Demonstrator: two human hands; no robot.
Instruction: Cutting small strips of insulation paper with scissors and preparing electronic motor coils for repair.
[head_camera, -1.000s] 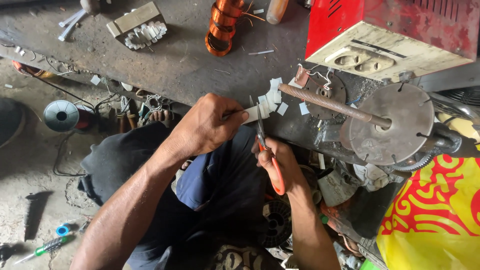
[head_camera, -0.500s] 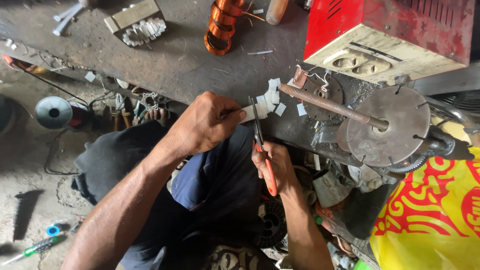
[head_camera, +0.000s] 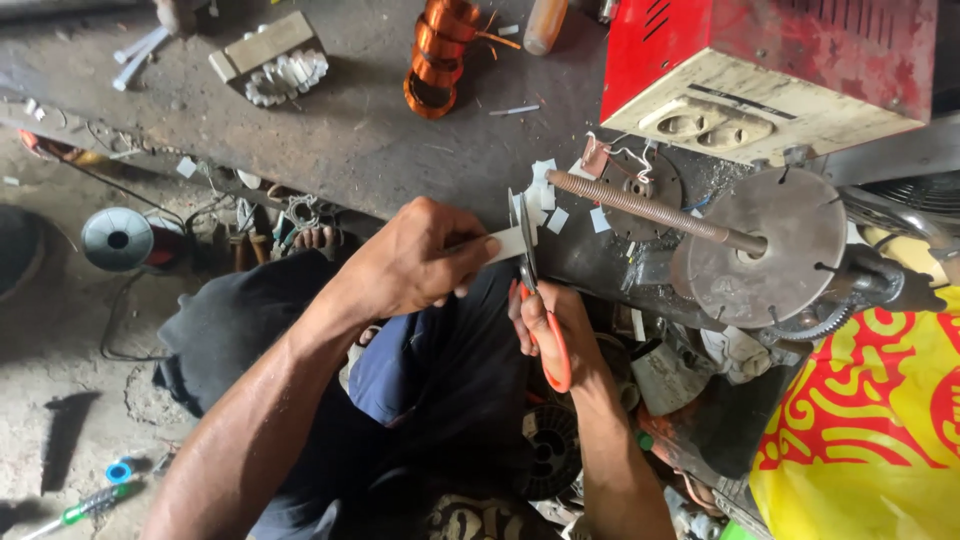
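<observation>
Head view: the left hand's fingers (head_camera: 465, 262) are pinched on a white paper strip (head_camera: 512, 242), held level over the near edge of the desk (head_camera: 380, 140). The right hand (head_camera: 550, 330) is clenched through the orange handles of a pair of scissors (head_camera: 535, 300), whose blades point up and meet the strip's right end. For a clean cut, the strip is best kept taut and square to the blades, with the pinch kept just clear of the cutting line. Small white offcuts (head_camera: 545, 195) lie scattered on the desk just beyond the blades. Farther right, a long spring (head_camera: 640, 205) runs into a round metal disc (head_camera: 765, 245). At the far side are seen a coil of copper wire (head_camera: 435, 55) and a red box (head_camera: 760, 60). A wire spool (head_camera: 118, 238) rests on the floor at the left.
</observation>
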